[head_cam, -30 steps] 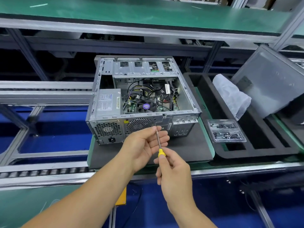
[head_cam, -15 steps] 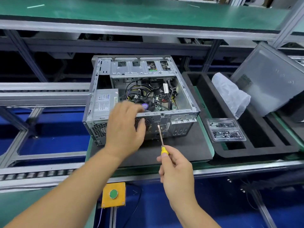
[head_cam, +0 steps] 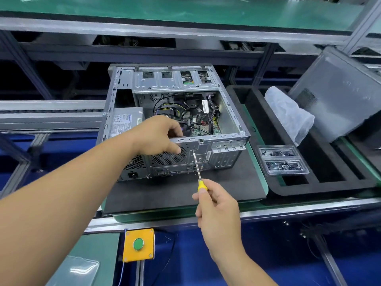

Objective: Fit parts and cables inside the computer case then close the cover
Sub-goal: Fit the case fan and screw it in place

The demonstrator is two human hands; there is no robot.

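Note:
An open silver computer case [head_cam: 228, 112] lies on its side on a black foam mat [head_cam: 181, 193], with its rear panel facing me. Inside I see a power supply [head_cam: 125, 120], cables and the motherboard. My left hand [head_cam: 156, 135] grips the near top edge of the rear panel, above the fan grille [head_cam: 167, 159]. In my right hand [head_cam: 216, 205] is a yellow-handled screwdriver [head_cam: 197, 168]; its tip touches the rear panel just right of the fan grille. The grey side cover [head_cam: 338, 100] leans at the far right.
A clear plastic tray of screws [head_cam: 282, 159] rests on a black foam tray [head_cam: 321, 182] to the right of the case. A white plastic bag [head_cam: 288, 112] lies in that tray. A yellow box with a green button [head_cam: 138, 244] hangs below the bench edge.
My left hand let go of the screwdriver shaft, moved up and took hold of the case's rear edge. My right hand brought the screwdriver tip onto the rear panel.

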